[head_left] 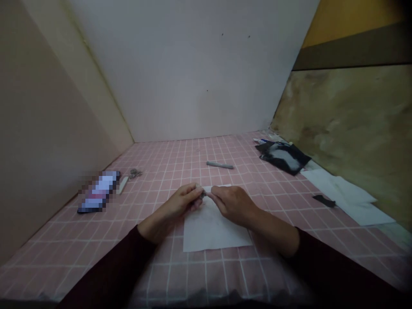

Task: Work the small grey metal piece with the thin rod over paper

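My left hand (188, 197) is closed, its thumb and fingers pinching a small greyish piece (203, 194) whose kind I cannot make out. My right hand (236, 204) meets it from the other side, fingers curled together and their tips right beside that piece. What the right fingers grip, if anything, is hidden. Both hands are above a white sheet of paper (215, 234), which lies on the pink checked cloth (154, 274). Beyond the hands a grey stick-like bar (219, 165) rests on the cloth.
At left lie a phone (99, 193) with a blurred screen, a thin white strip (122, 185) and a small grey clump (134, 173). To the right are a black plastic bag (285, 158), white papers (350, 195) and a dark scrap (324, 200). Walls bound the left, back and right.
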`<state>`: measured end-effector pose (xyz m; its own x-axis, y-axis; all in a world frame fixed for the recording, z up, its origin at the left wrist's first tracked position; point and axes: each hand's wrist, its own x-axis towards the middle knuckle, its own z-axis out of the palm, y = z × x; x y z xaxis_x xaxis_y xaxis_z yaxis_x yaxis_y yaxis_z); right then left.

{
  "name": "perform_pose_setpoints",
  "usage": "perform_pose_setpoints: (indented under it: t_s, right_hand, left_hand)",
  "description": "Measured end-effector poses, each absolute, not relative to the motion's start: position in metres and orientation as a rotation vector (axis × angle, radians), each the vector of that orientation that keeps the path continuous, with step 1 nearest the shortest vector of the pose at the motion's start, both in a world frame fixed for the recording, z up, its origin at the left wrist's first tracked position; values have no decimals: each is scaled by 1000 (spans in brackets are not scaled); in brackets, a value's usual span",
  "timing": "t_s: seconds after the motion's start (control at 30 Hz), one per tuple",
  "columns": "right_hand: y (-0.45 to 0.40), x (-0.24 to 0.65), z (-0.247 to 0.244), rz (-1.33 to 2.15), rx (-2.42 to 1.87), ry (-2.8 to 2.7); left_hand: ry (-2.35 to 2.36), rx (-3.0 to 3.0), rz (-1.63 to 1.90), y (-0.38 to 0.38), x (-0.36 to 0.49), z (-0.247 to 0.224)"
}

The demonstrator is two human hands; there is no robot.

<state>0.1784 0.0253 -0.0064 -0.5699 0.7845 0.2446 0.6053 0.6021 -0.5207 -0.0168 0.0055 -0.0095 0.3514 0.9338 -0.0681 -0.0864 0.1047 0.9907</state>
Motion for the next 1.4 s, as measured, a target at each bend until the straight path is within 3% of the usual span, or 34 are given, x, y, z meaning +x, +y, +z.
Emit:
perform_pose_setpoints:
  t_s: [0.1, 0.23, 0.33, 0.4, 0.53, 0.6, 0.7, 0.87, 0.93, 1.03, 1.17, 1.23, 1.33, 1.4]
  right_hand:
    - [25, 178, -2, 780, -1117, -2321]
    - [30, 180, 5, 1973, -987, -1870]
    - [33, 182, 6, 2366, -820, -1605]
    - [34, 182, 4, 2166, -927, -1739]
    - [34, 181, -3, 1017, -1115, -2266]
    - [33, 181, -5, 669, -1090, -2366]
    - [34, 181, -3, 857, -1077, -2335]
    - [37, 185, 6, 2198, -913, -1756]
    - [38, 187, 7, 2426, -793, -1584]
    - [38, 186, 4, 2110, -919, -1796]
    - [32, 181, -5, 892, -1117, -2302]
    - [29, 180, -8, 551, -1107, -2395]
    - [28, 179, -6, 634, -1101, -2377]
    - [30, 180, -2, 1043, -1118, -2250]
  left_hand:
    - [903, 1254, 984, 6, -16, -9]
    - [900, 1412, 1185, 5, -16, -8]
    - [888, 1456, 1243, 5, -17, -8]
    - [916, 1429, 1169, 5, -18, -8]
    - [991, 1179, 967, 6, -19, -9]
    - [1006, 1084, 933, 6, -18, -9]
    - [980, 1120, 970, 7, -18, -11]
    - [933, 1407, 1136, 4, -17, -12]
    - [926, 1449, 1192, 3, -17, -10]
    - [928, 1407, 1132, 4, -17, -11]
    - [965, 1142, 954, 9, -17, -13]
    - [952, 1039, 907, 10, -17, -12]
    - [941, 1034, 941, 8, -15, -11]
    - [950, 1117, 1014, 5, -14, -10]
